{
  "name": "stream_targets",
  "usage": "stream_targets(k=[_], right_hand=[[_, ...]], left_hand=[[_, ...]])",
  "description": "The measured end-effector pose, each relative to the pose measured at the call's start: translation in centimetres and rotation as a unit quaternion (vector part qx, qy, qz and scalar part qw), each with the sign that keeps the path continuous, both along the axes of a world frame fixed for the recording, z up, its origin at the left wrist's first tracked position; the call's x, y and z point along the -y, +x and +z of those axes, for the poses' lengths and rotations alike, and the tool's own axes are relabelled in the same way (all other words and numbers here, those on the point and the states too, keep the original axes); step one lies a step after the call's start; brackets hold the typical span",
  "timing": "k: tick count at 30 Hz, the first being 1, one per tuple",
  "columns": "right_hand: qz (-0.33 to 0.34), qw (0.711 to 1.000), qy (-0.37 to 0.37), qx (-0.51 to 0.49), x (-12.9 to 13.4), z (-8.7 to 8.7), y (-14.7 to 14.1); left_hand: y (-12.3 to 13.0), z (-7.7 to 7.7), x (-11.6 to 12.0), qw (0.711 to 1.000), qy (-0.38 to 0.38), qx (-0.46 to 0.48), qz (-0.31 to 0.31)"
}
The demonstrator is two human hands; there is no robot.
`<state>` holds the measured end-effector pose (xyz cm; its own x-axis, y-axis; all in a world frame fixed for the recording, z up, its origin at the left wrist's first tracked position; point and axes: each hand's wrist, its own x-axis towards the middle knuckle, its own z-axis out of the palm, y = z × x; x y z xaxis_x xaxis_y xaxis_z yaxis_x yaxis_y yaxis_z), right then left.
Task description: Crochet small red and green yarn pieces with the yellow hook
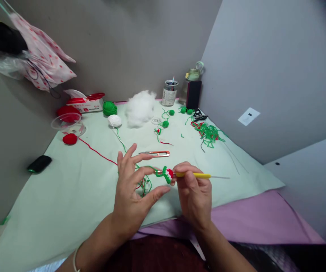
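My right hand [195, 192] is closed around the yellow handle of a crochet hook [197, 175], which lies nearly level. On the hook's shaft sits a small crocheted piece [168, 174] in green, white and red. My left hand [133, 189] is to the left of the piece, fingers spread and thumb apart from it. Green yarn [151, 167] runs from the piece across the left fingers. One left fingertip is close to the hook's tip; whether they touch I cannot tell. Loose green and red yarn strands [144, 187] show behind the left hand.
Orange thread snips [159, 154] lie beyond my hands. Farther back are white stuffing [140, 108], a white yarn ball [114, 121], a green yarn ball [110, 108] and a pen cup [169, 93]. A red ball [70, 139] sits left, a yarn tangle [210, 134] right.
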<state>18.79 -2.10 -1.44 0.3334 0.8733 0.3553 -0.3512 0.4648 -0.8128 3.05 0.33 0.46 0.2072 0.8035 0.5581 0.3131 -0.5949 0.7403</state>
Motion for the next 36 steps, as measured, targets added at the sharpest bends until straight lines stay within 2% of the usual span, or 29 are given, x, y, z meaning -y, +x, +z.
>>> stream_targets(k=[3, 6, 8, 11, 18, 24, 30, 33, 36], right_hand=[[-0.01, 0.998, 0.028, 0.059, 0.3, -0.6, -0.1], [-0.013, 0.995, 0.041, 0.091, 0.4, -0.9, -0.2], [-0.014, 0.994, 0.041, 0.1, 0.5, -1.0, -0.2], [-0.012, 0.994, 0.034, 0.102, 0.5, -1.0, -0.1], [-0.03, 0.993, 0.001, 0.115, 0.6, 0.0, 1.5], [0.027, 0.997, -0.055, 0.044, 0.3, 1.5, 2.6], [0.025, 0.991, -0.124, -0.05, -0.1, 2.2, 3.0], [0.071, 0.987, -0.136, -0.052, 0.1, 2.1, 2.8], [0.091, 0.99, -0.107, -0.015, 0.5, 1.5, 1.9]], left_hand=[[0.2, 0.2, 0.0, 0.985, -0.146, 0.082, -0.033], [0.5, 0.4, 0.3, 0.93, -0.312, 0.175, -0.08], [0.7, 0.4, 0.4, 0.896, -0.372, 0.225, -0.093], [0.8, 0.4, 0.4, 0.878, -0.391, 0.258, -0.102], [-0.5, 0.8, -0.3, 0.847, -0.45, 0.239, -0.15], [-1.0, 0.9, -0.7, 0.832, -0.474, 0.228, -0.174], [-1.3, 0.7, -0.7, 0.799, -0.515, 0.271, -0.151], [-1.1, 0.7, -0.5, 0.787, -0.52, 0.29, -0.161], [-0.4, 0.8, -0.1, 0.773, -0.52, 0.306, -0.194]])
